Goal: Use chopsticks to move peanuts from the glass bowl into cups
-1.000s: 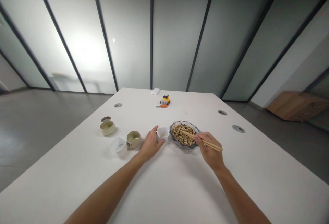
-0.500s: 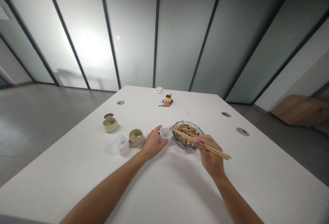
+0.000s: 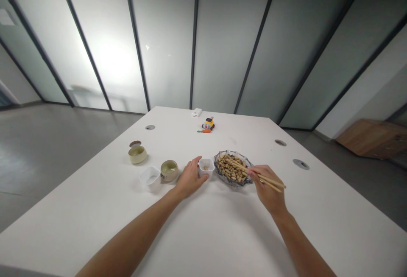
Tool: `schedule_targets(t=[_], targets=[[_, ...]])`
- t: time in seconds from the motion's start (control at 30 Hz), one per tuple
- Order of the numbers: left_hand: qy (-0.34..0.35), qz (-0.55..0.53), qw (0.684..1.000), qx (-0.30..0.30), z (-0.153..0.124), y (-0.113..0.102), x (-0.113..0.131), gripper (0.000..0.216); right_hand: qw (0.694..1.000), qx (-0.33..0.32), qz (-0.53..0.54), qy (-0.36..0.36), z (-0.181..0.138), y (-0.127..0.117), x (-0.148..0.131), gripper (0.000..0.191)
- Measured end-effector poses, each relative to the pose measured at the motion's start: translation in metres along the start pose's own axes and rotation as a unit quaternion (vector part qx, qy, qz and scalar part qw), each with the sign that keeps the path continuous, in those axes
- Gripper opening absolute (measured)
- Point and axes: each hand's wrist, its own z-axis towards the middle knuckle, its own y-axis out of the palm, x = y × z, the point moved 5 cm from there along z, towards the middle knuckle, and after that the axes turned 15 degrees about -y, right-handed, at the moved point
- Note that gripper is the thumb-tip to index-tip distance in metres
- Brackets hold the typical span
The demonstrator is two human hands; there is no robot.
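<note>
My left hand (image 3: pixel 191 178) is curved around the left side of a small white cup (image 3: pixel 206 167), thumb in front and fingers behind. A little tan food lies in the bottom of that cup. In my right hand (image 3: pixel 266 184) is a pair of wooden chopsticks (image 3: pixel 271 181), their tips down among the nuts (image 3: pixel 229 168). These look like peanuts or pistachios in their shells; I cannot tell which. They fill a clear glass bowl (image 3: pixel 245 182) with a wavy rim, just right of the white cup.
To the left stand a second white cup (image 3: pixel 150 179), a greenish ceramic cup (image 3: pixel 169 171) and another ceramic cup (image 3: pixel 137 155). A toy vehicle (image 3: pixel 208 123), a toy carrot (image 3: pixel 205 131) and a white box-shaped device (image 3: pixel 196 112) lie farther back on the white table (image 3: pixel 203 234).
My right hand has moved right, bringing the chopstick tips from the white cup's rim into the nuts. My left hand stays at the cup.
</note>
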Motion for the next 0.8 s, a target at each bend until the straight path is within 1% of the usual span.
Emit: schedule_targets(t=[0.17, 0.4, 0.6, 0.8], targets=[[-0.001, 0.006, 1.000, 0.000, 0.0012, 0.0015, -0.0012, 0.071, 0.999, -0.023, 0.045, 0.013, -0.0016, 0.0069, 0.0022, 0.015], [0.001, 0.002, 1.000, -0.001, 0.0019, 0.0018, -0.0017, 0.071, 0.996, -0.027, 0.076, 0.029, -0.0013, 0.0084, 0.0019, 0.017], [0.001, -0.006, 1.000, -0.004, 0.0013, 0.0007, -0.0018, 0.071, 0.999, -0.010, 0.038, 0.030, -0.0019, 0.0052, 0.0021, 0.021], [0.000, 0.001, 1.000, -0.005, -0.0004, -0.0007, 0.0012, 0.069, 0.997, 0.029, -0.001, 0.068, -0.0003, -0.0007, 0.0009, 0.026]])
